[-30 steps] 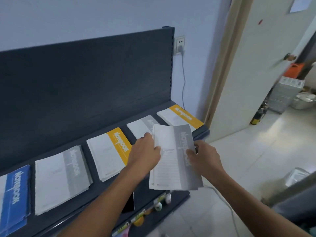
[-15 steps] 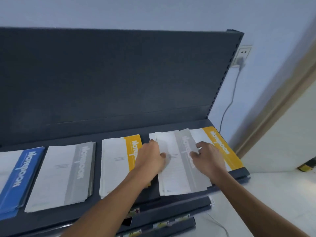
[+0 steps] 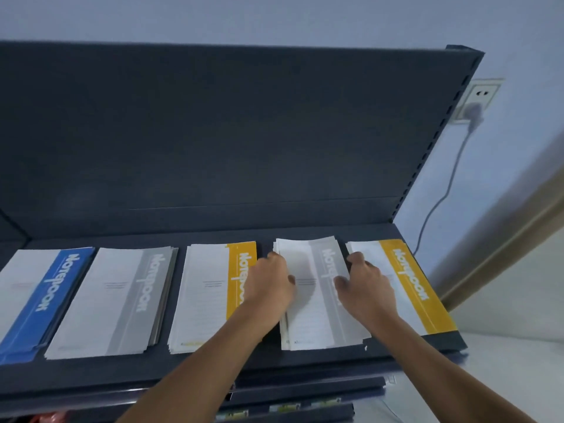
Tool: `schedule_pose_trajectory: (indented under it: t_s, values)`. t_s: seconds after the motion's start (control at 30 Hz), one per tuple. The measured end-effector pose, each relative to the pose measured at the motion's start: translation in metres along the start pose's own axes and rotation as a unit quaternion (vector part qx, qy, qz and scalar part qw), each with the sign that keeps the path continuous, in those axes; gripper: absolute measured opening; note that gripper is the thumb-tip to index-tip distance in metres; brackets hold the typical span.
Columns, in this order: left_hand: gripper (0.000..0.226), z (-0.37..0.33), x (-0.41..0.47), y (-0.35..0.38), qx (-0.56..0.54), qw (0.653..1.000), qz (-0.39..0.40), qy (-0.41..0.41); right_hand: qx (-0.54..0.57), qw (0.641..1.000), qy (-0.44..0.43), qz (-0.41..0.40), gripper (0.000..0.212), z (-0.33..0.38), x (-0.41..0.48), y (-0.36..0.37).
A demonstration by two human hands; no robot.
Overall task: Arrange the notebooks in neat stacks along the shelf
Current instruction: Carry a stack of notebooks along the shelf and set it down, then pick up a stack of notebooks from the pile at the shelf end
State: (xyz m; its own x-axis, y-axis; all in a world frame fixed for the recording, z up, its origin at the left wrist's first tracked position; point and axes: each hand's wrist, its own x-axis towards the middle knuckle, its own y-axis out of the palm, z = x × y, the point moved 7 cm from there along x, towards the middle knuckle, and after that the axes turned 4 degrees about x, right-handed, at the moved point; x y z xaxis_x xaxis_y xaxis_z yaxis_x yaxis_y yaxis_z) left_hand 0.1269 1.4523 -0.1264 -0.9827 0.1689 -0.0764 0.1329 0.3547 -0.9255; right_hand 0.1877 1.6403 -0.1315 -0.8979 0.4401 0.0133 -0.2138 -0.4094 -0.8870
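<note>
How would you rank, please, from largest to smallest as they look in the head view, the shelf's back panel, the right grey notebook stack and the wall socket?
1. Back panel
2. Right grey notebook stack
3. Wall socket, smallest, though farther away

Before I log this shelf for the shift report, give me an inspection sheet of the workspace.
Surface: dark grey metal shelf.
Job's things: five paper notebook stacks in a row: blue-banded stack, left grey-banded stack, middle yellow-banded stack, right grey-banded stack, end yellow-banded stack.
Clutter: blurred small items on lower shelf.
Hands: left hand and right hand grip the right grey-banded stack's sides.
Cables: grey cable hangs from white wall socket.
Surroundings: pale blue wall, beige door frame.
</note>
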Motion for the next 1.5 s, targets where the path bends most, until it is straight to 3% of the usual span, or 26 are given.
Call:
schedule_pose_trajectory:
  t_s: [0.37, 0.67, 0.9, 1.17, 1.5]
  values:
    - [0.029, -0.008, -0.012, -0.010, 0.045, 0.998, -0.031, -0.018, -0.002, 0.999, -0.034, 0.039, 0.020, -0.006, 0.003, -0.003]
    - [0.032, -0.001, -0.034, -0.031, 0.030, 0.998, -0.055, -0.021, -0.007, 0.994, -0.108, 0.009, 0.029, 0.010, -0.003, -0.017]
    - [0.031, 0.026, -0.056, -0.044, 0.036, 0.996, -0.068, -0.040, 0.007, 0.979, -0.199, 0.040, 0.035, 0.049, -0.030, 0.004]
    - [0.033, 0.082, -0.086, -0.074, 0.005, 0.994, -0.089, -0.056, 0.044, 0.961, -0.261, 0.081, 0.028, 0.121, -0.051, 0.037]
    - [0.029, 0.253, -0.173, -0.150, 0.021, 0.967, -0.137, -0.212, 0.058, 0.886, -0.432, 0.162, 0.026, 0.306, -0.145, 0.100]
